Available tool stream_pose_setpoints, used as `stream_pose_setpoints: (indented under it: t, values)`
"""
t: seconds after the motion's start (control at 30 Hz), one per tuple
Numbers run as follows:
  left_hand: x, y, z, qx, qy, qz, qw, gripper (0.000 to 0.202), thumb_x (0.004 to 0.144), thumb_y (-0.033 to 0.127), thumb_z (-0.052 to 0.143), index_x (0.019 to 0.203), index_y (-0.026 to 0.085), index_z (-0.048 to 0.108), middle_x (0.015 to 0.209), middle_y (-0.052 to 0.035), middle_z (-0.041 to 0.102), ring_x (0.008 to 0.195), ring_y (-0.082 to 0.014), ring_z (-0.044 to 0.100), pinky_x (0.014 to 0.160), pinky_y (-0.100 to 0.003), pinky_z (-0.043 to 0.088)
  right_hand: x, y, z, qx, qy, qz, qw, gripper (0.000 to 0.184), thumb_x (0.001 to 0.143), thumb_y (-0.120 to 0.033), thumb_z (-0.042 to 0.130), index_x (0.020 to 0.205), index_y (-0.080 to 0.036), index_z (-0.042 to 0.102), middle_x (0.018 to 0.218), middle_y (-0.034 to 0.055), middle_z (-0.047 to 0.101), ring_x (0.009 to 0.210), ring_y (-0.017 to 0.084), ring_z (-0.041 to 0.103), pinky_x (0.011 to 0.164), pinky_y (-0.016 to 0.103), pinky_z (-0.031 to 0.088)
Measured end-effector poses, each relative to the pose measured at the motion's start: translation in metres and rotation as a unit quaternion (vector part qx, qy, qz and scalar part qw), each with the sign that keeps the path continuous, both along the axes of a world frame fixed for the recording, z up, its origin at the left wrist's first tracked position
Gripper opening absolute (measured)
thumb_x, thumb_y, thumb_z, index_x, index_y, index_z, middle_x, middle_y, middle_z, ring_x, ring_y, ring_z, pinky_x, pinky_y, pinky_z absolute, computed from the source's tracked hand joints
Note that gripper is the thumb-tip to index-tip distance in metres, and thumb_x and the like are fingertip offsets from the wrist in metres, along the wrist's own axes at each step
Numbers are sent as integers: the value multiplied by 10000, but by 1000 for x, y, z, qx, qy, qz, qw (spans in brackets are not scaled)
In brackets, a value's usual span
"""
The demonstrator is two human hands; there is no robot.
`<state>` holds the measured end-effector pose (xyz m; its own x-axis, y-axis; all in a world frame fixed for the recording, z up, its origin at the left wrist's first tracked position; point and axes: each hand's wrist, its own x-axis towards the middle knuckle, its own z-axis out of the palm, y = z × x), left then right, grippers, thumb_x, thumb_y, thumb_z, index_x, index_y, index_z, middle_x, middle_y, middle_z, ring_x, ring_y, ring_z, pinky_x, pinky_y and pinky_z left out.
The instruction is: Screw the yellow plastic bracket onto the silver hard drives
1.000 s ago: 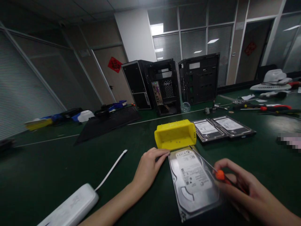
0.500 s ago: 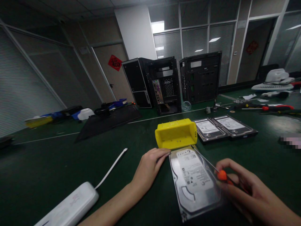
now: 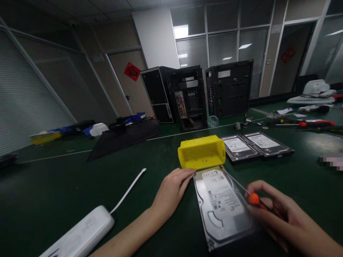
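Note:
A silver hard drive (image 3: 218,205) with a white label lies flat on the green table. Its far left corner is gripped by the fingertips of my left hand (image 3: 174,187), which are pressed together. My right hand (image 3: 273,210) is wrapped round a screwdriver (image 3: 253,198) with an orange-and-dark handle. The thin shaft slants across the drive, and its tip rests at the far right corner. Just beyond the drive a yellow bin (image 3: 201,152) lies with its mouth towards me, a few small screws inside it. The screw under the tip is too small to make out.
Two more hard drives (image 3: 264,141) lie right of the bin. Computer cases (image 3: 187,96) stand at the back. A white power strip (image 3: 83,232) with its cable is at the near left. Screwdrivers (image 3: 316,124) and loose tools lie at the far right.
The view has shifted very slightly. Both hands, the screwdriver and the hard drive keep the same positions relative to each other.

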<state>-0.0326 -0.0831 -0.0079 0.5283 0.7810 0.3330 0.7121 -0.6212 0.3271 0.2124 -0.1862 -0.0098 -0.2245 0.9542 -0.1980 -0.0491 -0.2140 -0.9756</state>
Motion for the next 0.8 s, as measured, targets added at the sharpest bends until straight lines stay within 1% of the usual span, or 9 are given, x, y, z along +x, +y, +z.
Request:
stream_pose_setpoints:
  t: [0.17,0.27,0.37,0.47,0.63,0.8]
  values:
    - [0,0,1,-5,-7,2,1000,262,900,215,409,1089,227,590,1083,-16,620,990,-157,560,877,-338,455,0,0,2,-1,1,-8,1000,292,781,-411,546,929,-204,403,579,-67,484,418,22,361,370,125,231]
    - [1,0,1,-8,-8,2,1000,265,901,219,406,1093,230,588,1087,-17,618,994,-159,559,877,-341,455,0,0,1,-9,-2,-6,1000,308,772,-431,549,921,-204,404,584,-59,497,416,27,363,366,130,227]
    - [0,0,0,-7,-9,2,1000,264,900,216,407,1092,231,588,1086,-15,619,993,-157,560,882,-340,452,0,1,1,-6,-1,0,1000,306,773,-444,542,907,-204,408,569,-66,478,403,21,347,365,129,214]
    - [-1,0,-1,-1,-9,3,1000,262,894,204,416,1087,227,591,1080,-19,622,986,-162,565,879,-348,454,-1,1,0,-3,-2,-1,1000,323,768,-457,542,916,-206,404,553,-72,463,406,22,349,369,128,224]
    - [-2,2,-2,3,-9,-3,1000,261,891,196,420,1084,226,593,1077,-19,624,982,-160,568,869,-343,463,0,1,-2,-10,-3,-1,1000,345,763,-468,542,933,-207,395,568,-66,481,398,17,345,361,129,205]
    - [0,0,-1,9,-15,10,1000,275,903,221,401,1120,229,570,1119,-20,605,1024,-160,548,914,-360,434,0,1,1,-10,-11,2,1000,370,749,-488,548,922,-201,391,581,-62,489,419,22,361,372,131,225]
